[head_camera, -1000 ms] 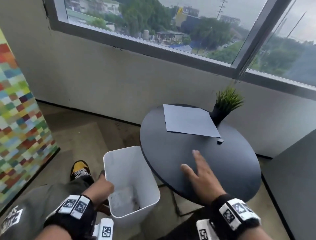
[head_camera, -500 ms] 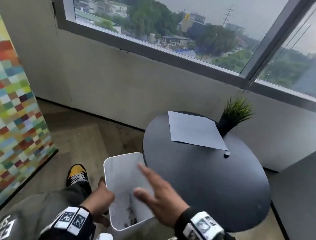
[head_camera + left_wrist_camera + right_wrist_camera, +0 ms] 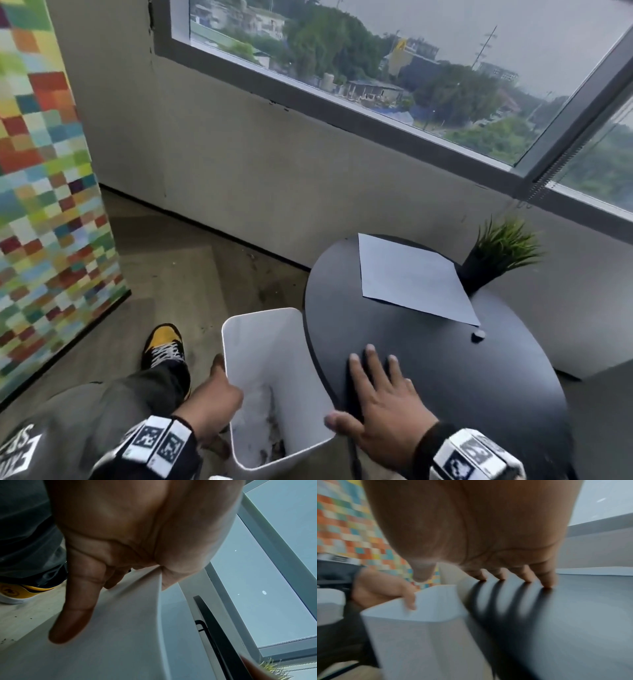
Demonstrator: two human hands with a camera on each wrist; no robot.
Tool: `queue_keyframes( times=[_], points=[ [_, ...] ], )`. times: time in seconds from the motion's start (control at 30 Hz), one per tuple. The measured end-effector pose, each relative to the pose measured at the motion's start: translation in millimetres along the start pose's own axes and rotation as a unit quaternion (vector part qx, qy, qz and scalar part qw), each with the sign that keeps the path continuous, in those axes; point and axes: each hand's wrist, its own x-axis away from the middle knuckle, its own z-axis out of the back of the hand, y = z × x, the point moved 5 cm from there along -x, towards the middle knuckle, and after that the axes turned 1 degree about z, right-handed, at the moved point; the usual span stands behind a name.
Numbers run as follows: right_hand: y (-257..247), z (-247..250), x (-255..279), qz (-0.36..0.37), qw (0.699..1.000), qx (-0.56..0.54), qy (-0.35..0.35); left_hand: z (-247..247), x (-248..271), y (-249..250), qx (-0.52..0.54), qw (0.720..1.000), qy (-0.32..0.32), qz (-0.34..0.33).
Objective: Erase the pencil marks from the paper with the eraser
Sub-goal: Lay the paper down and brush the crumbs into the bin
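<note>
Hands busy at the table's near edge

Left hand (image 3: 214,402) grips the bin (image 3: 274,387) rim; right hand (image 3: 380,407) flat, fingers spread, on the table (image 3: 496,394); eraser (image 3: 478,335) beside the paper (image 3: 411,279); small, light, probably grippy; pinch its sides.

right hand (image 3: 488,534) — 4 fingers (image 3: 547,580) on dark table (image 3: 573,628).

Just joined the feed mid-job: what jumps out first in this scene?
A white bin is held against the near left edge of the round black table, the left hand gripping its rim. The right hand lies flat on the tabletop beside it. Farther back lie the paper and the small eraser, untouched.
</note>
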Motion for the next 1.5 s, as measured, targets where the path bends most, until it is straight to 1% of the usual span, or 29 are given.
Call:
queue_keyframes(
  times=[0.07,0.1,0.13,0.17,0.23,0.3,0.33,0.4,0.47,0.5,0.6,0.67,0.7,0.73,0.77,0.83,0.9,0.93,0.97,1.03,1.1,1.13,1.17,1.23,1.27,1.3,1.33,1.4,1.5],
  points=[
    [-32,12,11,0.150,0.989,-0.001,-0.017,-2,-1,-3,0.024,1.000,-0.018,0.000],
    [-34,23,14,0.193,0.981,-0.033,-0.003,-1,3,-3,0.040,0.999,-0.023,0.002],
    [-22,34,11,0.199,0.977,-0.070,0.037,0,3,-1,0.053,0.998,-0.020,-0.006],
    [-1,47,6,0.170,0.976,-0.103,0.089,0,0,-4,0.052,0.998,-0.018,-0.011],
    [70,61,-6,0.019,0.977,-0.131,0.168,2,3,-4,0.061,0.998,-0.018,-0.002],
    [144,49,-14,-0.178,0.967,-0.113,0.143,2,7,0,0.047,0.999,-0.025,0.001],
    [165,39,-13,-0.249,0.955,-0.106,0.120,2,6,-1,0.046,0.998,-0.029,0.002],
    [172,21,-22,-0.301,0.943,-0.112,0.090,2,6,1,0.034,0.999,-0.030,0.000],
    [137,24,-31,-0.264,0.957,-0.099,0.074,-1,6,6,0.000,0.999,-0.043,-0.020],
    [112,28,-34,-0.219,0.969,-0.095,0.065,-3,8,9,-0.028,0.998,-0.048,-0.030],
    [33,34,-36,-0.017,0.998,-0.049,0.021,-1,15,12,0.003,0.999,-0.042,0.001],
    [-15,32,-25,0.129,0.990,-0.033,-0.039,2,18,10,0.032,0.999,-0.031,0.020],
    [-27,36,-24,0.174,0.983,-0.048,-0.031,3,19,10,0.029,0.999,-0.028,0.019],
    [-31,46,-29,0.200,0.977,-0.078,0.011,3,20,10,0.031,0.999,-0.029,0.019],
    [-28,59,-36,0.197,0.972,-0.104,0.070,2,19,10,0.030,0.999,-0.030,0.012],
    [-10,72,-59,0.098,0.981,-0.106,0.133,2,19,12,0.036,0.999,-0.030,0.004],
    [0,60,-76,-0.014,0.995,-0.039,0.091,3,18,13,0.034,0.999,-0.025,-0.005],
    [-4,49,-77,-0.030,0.997,-0.010,0.069,3,18,14,0.032,0.999,-0.025,-0.009],
    [-12,37,-76,-0.013,0.998,0.017,0.054,3,18,15,0.032,0.999,-0.027,-0.011],
    [-39,25,-56,0.108,0.992,0.060,0.037,2,20,16,0.046,0.998,-0.034,0.003],
    [-55,32,-36,0.221,0.973,0.036,0.053,1,23,15,0.069,0.996,-0.043,0.020],
    [-52,40,-35,0.232,0.970,0.008,0.078,1,24,15,0.074,0.996,-0.045,0.019],
    [-39,45,-42,0.205,0.973,-0.017,0.107,1,25,15,0.077,0.996,-0.046,0.020],
    [-1,50,-61,0.039,0.989,-0.041,0.136,2,25,13,0.067,0.997,-0.039,0.026],
    [14,47,-66,-0.048,0.989,-0.053,0.126,2,25,12,0.058,0.997,-0.036,0.026],
    [22,41,-69,-0.098,0.987,-0.064,0.108,3,25,12,0.053,0.998,-0.034,0.026],
    [21,33,-69,-0.110,0.988,-0.064,0.090,3,26,13,0.049,0.998,-0.030,0.024],
    [1,16,-55,-0.045,0.997,-0.017,0.068,4,25,15,0.040,0.999,-0.026,0.022],
    [-39,4,-11,0.152,0.986,0.030,0.064,2,25,15,0.041,0.998,-0.036,0.019]
  ],
)
